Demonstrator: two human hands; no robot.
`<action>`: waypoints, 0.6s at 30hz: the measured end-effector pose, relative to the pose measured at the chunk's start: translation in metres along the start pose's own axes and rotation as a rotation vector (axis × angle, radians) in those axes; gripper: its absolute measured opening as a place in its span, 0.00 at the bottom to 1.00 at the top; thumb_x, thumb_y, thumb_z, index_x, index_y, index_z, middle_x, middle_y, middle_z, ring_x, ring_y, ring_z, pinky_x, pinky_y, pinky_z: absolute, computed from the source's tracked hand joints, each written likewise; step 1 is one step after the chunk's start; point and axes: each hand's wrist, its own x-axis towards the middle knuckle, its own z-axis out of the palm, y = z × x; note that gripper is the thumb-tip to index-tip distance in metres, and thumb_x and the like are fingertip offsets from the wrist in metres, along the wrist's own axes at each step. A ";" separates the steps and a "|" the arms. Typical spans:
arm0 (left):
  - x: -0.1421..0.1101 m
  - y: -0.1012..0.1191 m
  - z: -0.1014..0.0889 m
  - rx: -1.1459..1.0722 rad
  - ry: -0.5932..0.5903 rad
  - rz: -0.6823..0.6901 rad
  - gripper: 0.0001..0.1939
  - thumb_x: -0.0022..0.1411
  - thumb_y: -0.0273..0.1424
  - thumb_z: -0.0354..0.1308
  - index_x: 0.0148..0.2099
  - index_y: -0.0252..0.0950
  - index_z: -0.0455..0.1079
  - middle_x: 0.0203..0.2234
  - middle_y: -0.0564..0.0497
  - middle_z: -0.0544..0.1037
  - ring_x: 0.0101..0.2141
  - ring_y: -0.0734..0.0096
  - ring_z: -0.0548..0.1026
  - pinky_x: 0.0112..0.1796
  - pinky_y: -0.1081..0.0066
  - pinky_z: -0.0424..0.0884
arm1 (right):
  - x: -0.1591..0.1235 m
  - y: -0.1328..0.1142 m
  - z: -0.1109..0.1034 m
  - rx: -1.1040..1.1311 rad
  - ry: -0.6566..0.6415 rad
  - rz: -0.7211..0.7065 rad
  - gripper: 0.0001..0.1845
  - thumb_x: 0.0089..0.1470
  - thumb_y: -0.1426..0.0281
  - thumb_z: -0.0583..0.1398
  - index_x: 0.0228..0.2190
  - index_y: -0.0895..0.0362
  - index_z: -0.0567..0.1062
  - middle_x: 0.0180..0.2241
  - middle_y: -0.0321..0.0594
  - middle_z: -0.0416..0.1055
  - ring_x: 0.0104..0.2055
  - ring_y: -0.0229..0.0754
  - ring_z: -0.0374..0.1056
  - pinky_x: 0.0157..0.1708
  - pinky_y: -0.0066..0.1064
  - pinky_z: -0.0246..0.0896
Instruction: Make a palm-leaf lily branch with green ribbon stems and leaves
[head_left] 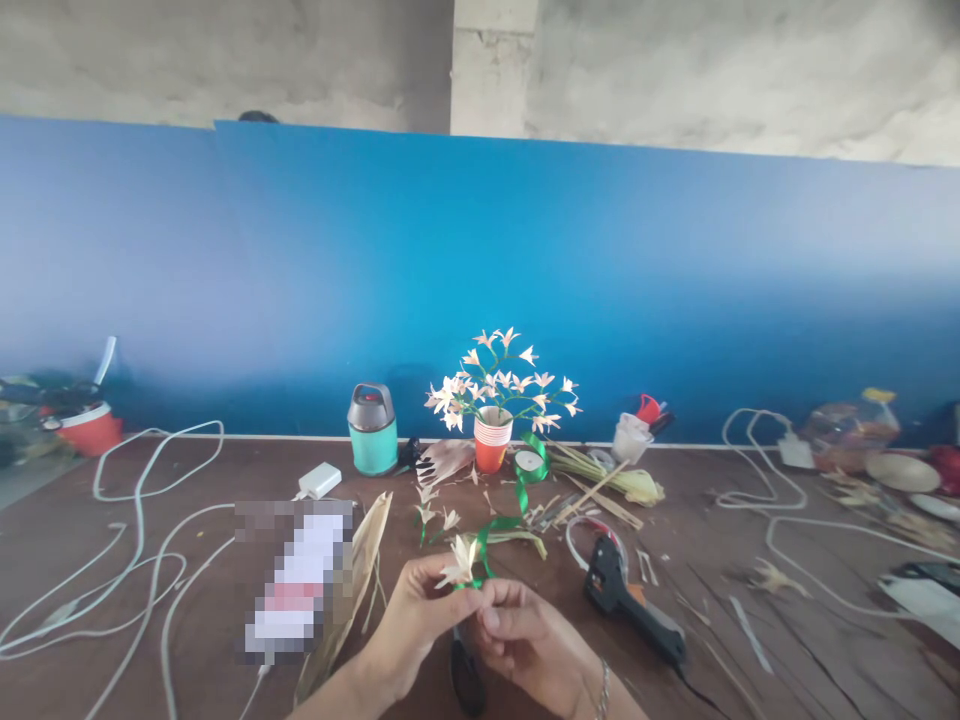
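Head view: cream pointed-petal flower (460, 563), above near edge of brown bench (690, 500); left hand (416, 615), fingers closed around flower's base; right hand (534, 630), fingers apparently pinching glossy green ribbon (501, 523). Step, presumably: stem-wrapping; next move calls for steady tension.

Flower (460, 564) up front!
Left hand (416, 620) pinches it, right hand (529, 640) meeting left; ribbon (504, 523) behind, glue gun (634, 605) at right.

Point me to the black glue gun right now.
In the head view, the black glue gun lies on the brown table, right of the person's right hand, its far end beside a looped cable.
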 end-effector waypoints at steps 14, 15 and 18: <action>0.001 -0.004 0.003 -0.023 0.141 0.008 0.14 0.42 0.32 0.65 0.18 0.33 0.62 0.14 0.58 0.63 0.19 0.79 0.60 0.24 0.77 0.59 | 0.003 -0.003 0.018 -0.384 0.369 -0.291 0.16 0.38 0.62 0.66 0.17 0.60 0.69 0.14 0.28 0.55 0.17 0.29 0.46 0.18 0.23 0.40; 0.002 -0.003 0.002 0.023 0.140 0.034 0.14 0.43 0.31 0.65 0.18 0.33 0.62 0.14 0.58 0.62 0.20 0.79 0.59 0.24 0.77 0.58 | 0.003 -0.003 0.018 -0.426 0.381 -0.279 0.16 0.38 0.61 0.66 0.18 0.60 0.69 0.14 0.28 0.56 0.17 0.29 0.47 0.18 0.23 0.41; 0.007 -0.003 -0.005 0.223 0.116 0.098 0.13 0.45 0.31 0.62 0.17 0.34 0.62 0.14 0.58 0.60 0.20 0.78 0.58 0.24 0.76 0.57 | 0.002 -0.005 0.013 -0.596 0.418 -0.262 0.14 0.41 0.61 0.64 0.21 0.60 0.72 0.17 0.32 0.62 0.18 0.31 0.55 0.16 0.22 0.46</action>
